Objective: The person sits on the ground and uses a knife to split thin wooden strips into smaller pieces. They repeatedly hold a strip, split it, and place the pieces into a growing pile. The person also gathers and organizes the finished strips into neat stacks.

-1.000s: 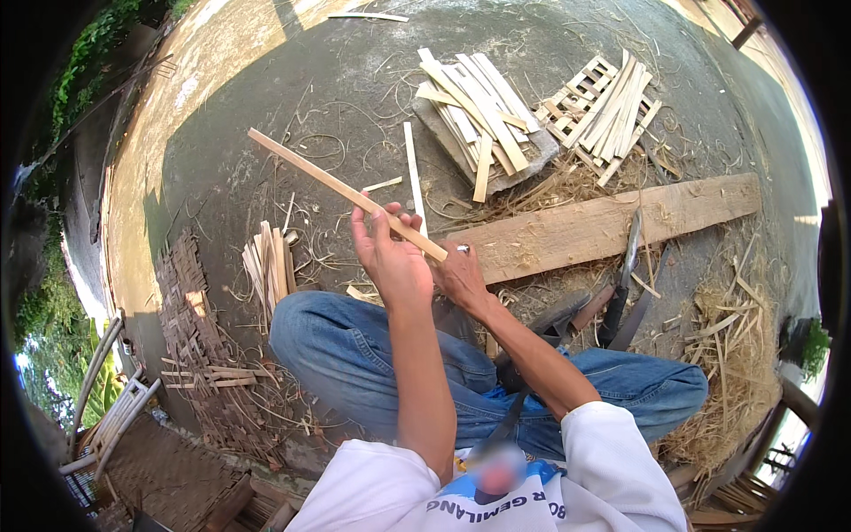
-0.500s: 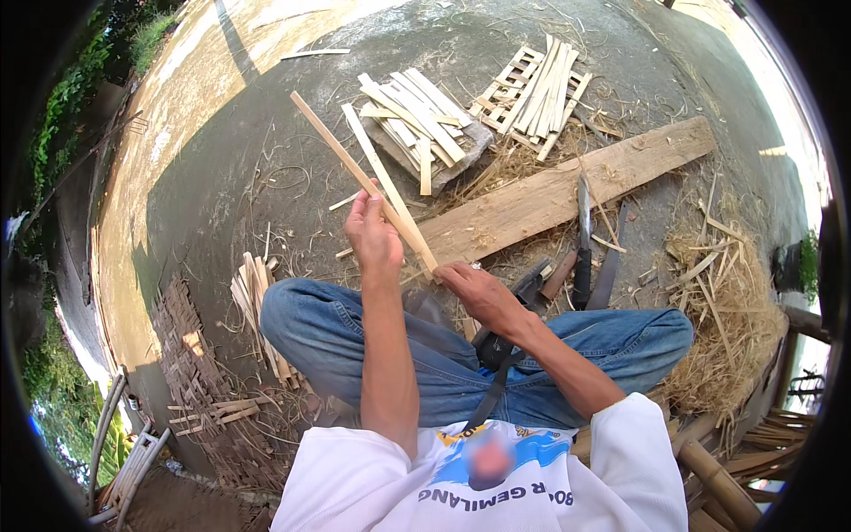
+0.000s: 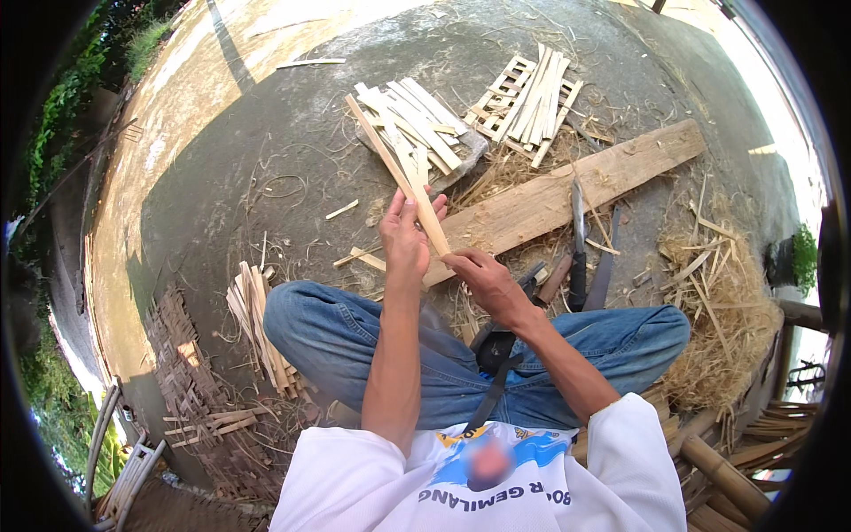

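Two long, pale bamboo strips [image 3: 386, 152] slant up and away from me, their upper parts overlapping the view of the strip pile beyond. My right hand [image 3: 489, 285] pinches their lower ends between thumb and fingers. Higher up, my left hand [image 3: 406, 238] supports the strips, thumb against the near side and fingertips showing past the far side. A wide wooden plank [image 3: 567, 197] lies just beyond my hands. Beside it are a long knife [image 3: 580, 239] with a black handle and another dark blade [image 3: 605, 273].
Cut strips [image 3: 415, 115] lie on a stone block ahead, and more [image 3: 539, 97] rest on a slatted frame. Shavings [image 3: 722, 310] heap up at right. A strip bundle [image 3: 257, 324] and woven mat [image 3: 191, 363] are left of my crossed legs.
My left hand has shifted right, toward the right hand. The strips' upper ends have swung right and now overlap the view of the pile on the stone block.
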Motion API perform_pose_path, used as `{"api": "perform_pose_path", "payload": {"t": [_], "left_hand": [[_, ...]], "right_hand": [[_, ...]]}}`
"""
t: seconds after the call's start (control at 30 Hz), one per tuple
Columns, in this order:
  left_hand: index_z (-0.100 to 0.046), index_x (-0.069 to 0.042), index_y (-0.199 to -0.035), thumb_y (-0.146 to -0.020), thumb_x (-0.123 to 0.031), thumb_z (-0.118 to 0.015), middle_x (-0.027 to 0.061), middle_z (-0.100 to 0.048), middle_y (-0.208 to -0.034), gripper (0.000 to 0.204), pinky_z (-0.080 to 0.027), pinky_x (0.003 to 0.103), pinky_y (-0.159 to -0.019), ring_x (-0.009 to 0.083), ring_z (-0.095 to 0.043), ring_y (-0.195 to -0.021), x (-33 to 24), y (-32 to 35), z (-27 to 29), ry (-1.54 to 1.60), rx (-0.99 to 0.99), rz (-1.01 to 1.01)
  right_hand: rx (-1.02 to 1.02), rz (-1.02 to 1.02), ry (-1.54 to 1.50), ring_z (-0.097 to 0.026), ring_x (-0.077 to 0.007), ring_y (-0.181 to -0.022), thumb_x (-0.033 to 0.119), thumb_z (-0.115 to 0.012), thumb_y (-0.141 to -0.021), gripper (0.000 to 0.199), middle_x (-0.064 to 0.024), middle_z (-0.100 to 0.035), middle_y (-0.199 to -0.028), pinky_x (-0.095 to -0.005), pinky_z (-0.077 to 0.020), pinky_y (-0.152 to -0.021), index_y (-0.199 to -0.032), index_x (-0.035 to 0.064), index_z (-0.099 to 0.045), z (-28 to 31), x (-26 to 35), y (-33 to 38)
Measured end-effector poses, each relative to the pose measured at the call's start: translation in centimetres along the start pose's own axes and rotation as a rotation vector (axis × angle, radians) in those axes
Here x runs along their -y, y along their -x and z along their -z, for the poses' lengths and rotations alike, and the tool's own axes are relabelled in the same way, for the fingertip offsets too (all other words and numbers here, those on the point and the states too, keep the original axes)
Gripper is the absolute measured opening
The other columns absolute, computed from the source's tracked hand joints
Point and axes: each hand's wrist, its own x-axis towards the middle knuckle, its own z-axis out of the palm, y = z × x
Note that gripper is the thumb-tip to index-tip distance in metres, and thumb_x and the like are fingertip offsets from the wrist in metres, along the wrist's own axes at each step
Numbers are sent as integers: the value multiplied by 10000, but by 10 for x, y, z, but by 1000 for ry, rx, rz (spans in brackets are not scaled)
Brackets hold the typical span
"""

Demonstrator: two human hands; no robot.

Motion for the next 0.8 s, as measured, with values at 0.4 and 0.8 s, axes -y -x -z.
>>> {"api": "perform_pose_path", "payload": {"t": [0.4, 0.8], "left_hand": [[-421, 16, -1444, -1060, -137, -471, 183, -609, -1284, 416, -603, 476, -933, 383, -675, -1083, 3, 4, -14, -20, 61, 24], [-409, -90, -1490, -1055, -204, -526, 147, -655, -1045, 464, -624, 364, -747, 167, -661, -768, 17, 5, -16, -58, 170, 77]], "right_hand": [[-226, -162, -197, -707, -324, -991, -22, -651, -918, 378, -191, -694, -1050, -388, -584, -769, -1281, 47, -573, -4, -14, 7], [-187, -31, 10, -642, -274, -834, -26, -659, -893, 497, -125, -636, -1003, -377, -521, -708, -1367, 107, -592, 1, -6, 9]]}}
